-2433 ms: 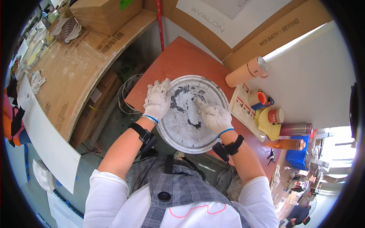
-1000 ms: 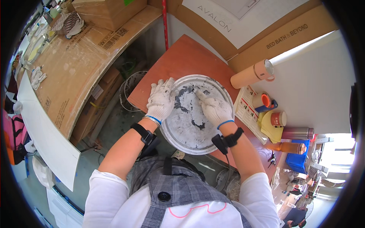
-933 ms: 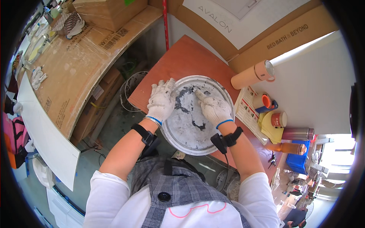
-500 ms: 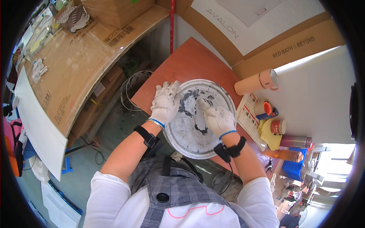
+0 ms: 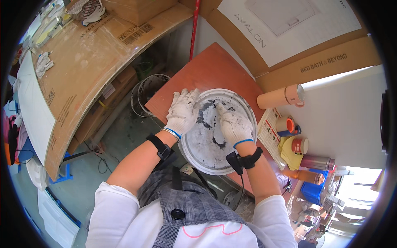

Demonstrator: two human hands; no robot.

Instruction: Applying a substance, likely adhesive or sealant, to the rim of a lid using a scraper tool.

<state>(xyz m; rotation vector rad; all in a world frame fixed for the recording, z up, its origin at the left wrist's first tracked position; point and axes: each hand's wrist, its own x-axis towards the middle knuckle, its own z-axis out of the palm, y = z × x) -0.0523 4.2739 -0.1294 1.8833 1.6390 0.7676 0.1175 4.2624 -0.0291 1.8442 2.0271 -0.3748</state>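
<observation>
A round, whitish lid-like disc (image 5: pixel 202 155) with a raised rim lies in front of me, marked with patches of dark residue (image 5: pixel 218 142). Its near edge juts past the red-brown tabletop (image 5: pixel 215 66). My left hand (image 5: pixel 183 109), in a dirty white knit glove, rests against the left rim with its fingers stretched out. The matching glove covers my right hand (image 5: pixel 235 124), which presses on the disc's right half. Those fingers are closed, with one digit pointing toward the dark patch at the far side. Whatever might be inside them is hidden.
To the right stand a peach tumbler (image 5: pixel 279 97), a sheet of printed paper (image 5: pixel 269 128), a yellow cloth (image 5: pixel 289 153) and more bottles. A cardboard-covered table (image 5: pixel 91 62) fills the left. Below it sits a bucket (image 5: pixel 142 97). Cardboard panels (image 5: pixel 318 62) rise behind.
My right hand has shifted slightly, its pointing digit reaching a little farther toward the disc's far side. My left hand keeps its place on the rim. The whole view has turned slightly.
</observation>
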